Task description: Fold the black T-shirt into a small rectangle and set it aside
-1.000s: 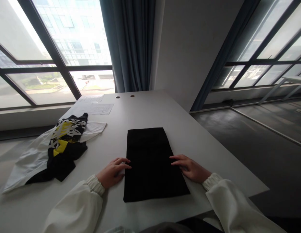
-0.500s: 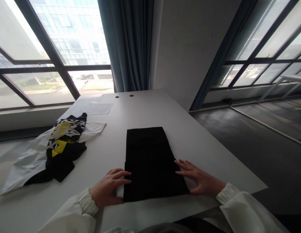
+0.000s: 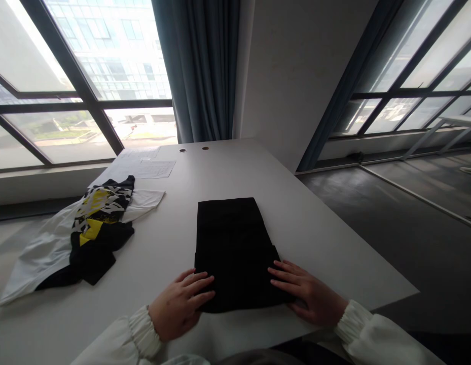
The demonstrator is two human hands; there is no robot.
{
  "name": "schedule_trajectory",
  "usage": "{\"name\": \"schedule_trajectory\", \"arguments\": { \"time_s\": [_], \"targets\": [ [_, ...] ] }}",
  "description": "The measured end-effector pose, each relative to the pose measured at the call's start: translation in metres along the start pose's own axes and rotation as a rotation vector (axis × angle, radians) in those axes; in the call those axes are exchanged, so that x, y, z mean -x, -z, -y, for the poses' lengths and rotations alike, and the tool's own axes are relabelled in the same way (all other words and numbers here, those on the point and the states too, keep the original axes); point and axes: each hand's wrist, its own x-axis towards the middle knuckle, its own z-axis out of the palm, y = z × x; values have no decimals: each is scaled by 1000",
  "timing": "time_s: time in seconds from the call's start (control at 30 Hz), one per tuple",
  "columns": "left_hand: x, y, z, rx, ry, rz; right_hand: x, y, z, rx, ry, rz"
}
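Note:
A black folded garment (image 3: 233, 243) lies flat on the white table (image 3: 315, 228) in front of me, with a fold line across its nearer half. What kind of garment it is does not show. My left hand (image 3: 182, 301) grips its near left corner, fingers on top and the thumb low at the edge, partly hidden. At the near right corner, my right hand (image 3: 303, 291) holds the cloth in the same way, its thumb tucked under the edge.
To the left lie a white garment (image 3: 33, 263) and, over it, a black, yellow and white patterned garment (image 3: 100, 223). Paper sheets (image 3: 155, 169) rest farther back, near two round holes in the tabletop. A blue curtain (image 3: 199, 71) and windows stand beyond.
Both hands have shifted inward from the garment's side edges onto its near corners, fingers now over the cloth. The near left corner has moved slightly inward.

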Motion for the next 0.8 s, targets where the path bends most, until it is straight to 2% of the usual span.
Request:
{"name": "schedule_trajectory", "arguments": {
  "time_s": [0.1,0.23,0.37,0.53,0.67,0.8],
  "targets": [
    [2,-2,0,-6,-9,0,0,-1,0,18,32,-25],
    [3,0,-4,-26,-42,-38,5,-3,0,27,52,-137],
    [3,7,-9,12,-24,-170,6,-5,8,-31,-21,-285],
    [0,21,-14,53,23,-346,-7,3,23,-91,-116,-466],
    [-2,32,-24,91,76,-411,-16,14,35,-81,-195,-541],
    [-6,34,-33,107,206,-515,-21,20,43,-88,-276,-608]
  ]
}}
